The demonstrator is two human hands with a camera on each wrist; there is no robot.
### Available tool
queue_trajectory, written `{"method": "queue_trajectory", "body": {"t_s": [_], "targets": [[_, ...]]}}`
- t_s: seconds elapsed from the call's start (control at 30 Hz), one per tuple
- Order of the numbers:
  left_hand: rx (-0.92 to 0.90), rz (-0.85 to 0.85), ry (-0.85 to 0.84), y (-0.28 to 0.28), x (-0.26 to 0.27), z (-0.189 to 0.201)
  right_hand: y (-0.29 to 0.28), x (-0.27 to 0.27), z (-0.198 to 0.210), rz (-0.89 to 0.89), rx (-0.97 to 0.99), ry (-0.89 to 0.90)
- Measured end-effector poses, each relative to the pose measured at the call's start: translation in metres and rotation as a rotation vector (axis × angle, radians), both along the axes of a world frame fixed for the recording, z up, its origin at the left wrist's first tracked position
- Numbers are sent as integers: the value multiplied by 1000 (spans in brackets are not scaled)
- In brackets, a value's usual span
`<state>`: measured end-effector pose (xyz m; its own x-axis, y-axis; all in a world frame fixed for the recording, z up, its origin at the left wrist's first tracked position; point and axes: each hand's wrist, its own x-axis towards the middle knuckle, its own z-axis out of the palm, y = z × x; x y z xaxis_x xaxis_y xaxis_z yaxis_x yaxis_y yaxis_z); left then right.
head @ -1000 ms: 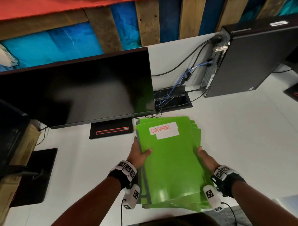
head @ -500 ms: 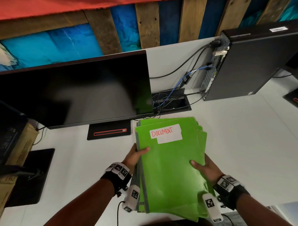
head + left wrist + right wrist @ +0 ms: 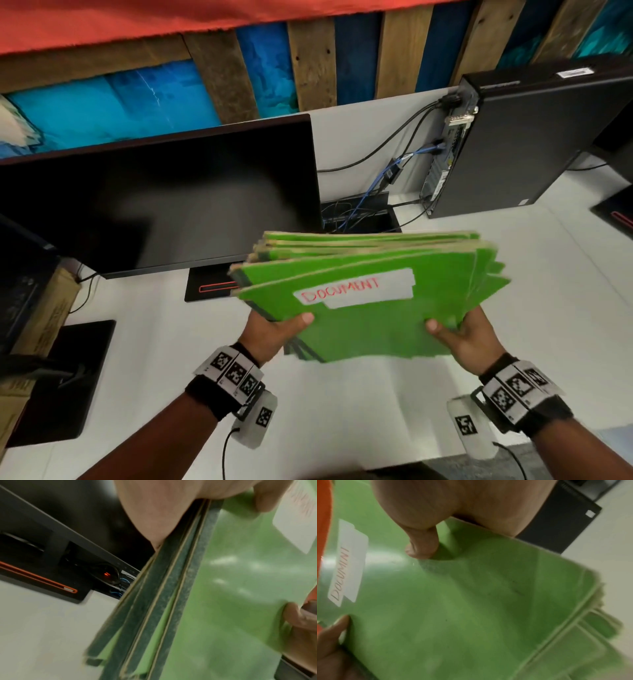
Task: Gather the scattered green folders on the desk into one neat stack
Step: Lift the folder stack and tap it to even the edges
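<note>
Several green folders (image 3: 370, 322) form one loose bundle lifted off the white desk (image 3: 171, 359), tilted with its far end raised. The top folder carries a white label (image 3: 356, 289) reading DOCUMENT. My left hand (image 3: 274, 330) grips the bundle's left edge, thumb on top, and my right hand (image 3: 459, 334) grips its right edge the same way. The folders' right edges fan out unevenly. The left wrist view shows the dark folder spines (image 3: 171, 588) under my palm. In the right wrist view my thumb (image 3: 421, 547) presses on the top cover (image 3: 471, 608).
A black monitor (image 3: 164, 202) on a stand (image 3: 209, 284) rises just behind the folders. A black computer tower (image 3: 534, 144) with cables (image 3: 387, 178) sits at the back right. A cardboard box (image 3: 41, 315) and a black mat (image 3: 65, 380) lie left.
The bundle has risen from the desk and tipped up toward me. Both hands moved up and apart along its side edges, and the folders now fan at the right.
</note>
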<state>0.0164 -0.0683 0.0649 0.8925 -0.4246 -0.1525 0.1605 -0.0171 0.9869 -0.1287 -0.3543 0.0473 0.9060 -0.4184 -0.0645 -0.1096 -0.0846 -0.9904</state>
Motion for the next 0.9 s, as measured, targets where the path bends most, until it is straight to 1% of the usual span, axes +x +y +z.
{"method": "queue_trajectory", "body": {"t_s": [0.03,0.1,0.2,0.27,0.3,0.37,0.43,0.47,0.53,0.6,0.7,0.73,0.8,0.9], "targets": [[28,-2,-10,5,-1,0,4,4,7,39,-18,8],[73,-31,-4,15,-3,1,9,7,9,92,-72,46],[161,-195,9,25,-8,6,9,3,-3,159,-186,88],[137,-261,-16,29,-9,5,10,0,2,183,-188,121],[92,-221,-83,28,-7,6,10,-1,7,175,-174,106],[-26,-162,-302,23,-5,14,13,-1,15,119,-120,32],[-116,-170,-570,15,-2,25,14,4,21,63,-21,-114],[-128,-179,-661,10,2,30,17,7,23,52,27,-173],[-117,-141,-735,6,7,32,20,11,26,52,79,-233],[-120,-111,-778,6,9,31,20,15,28,33,60,-263],[-148,-81,-972,3,12,32,16,16,24,23,50,-316],[-157,-78,-1013,3,13,33,16,16,23,9,28,-333],[-172,-81,-1052,4,16,32,17,18,26,-43,-65,-385],[-109,-115,-1034,9,19,31,18,22,32,-92,-338,-477]]}}
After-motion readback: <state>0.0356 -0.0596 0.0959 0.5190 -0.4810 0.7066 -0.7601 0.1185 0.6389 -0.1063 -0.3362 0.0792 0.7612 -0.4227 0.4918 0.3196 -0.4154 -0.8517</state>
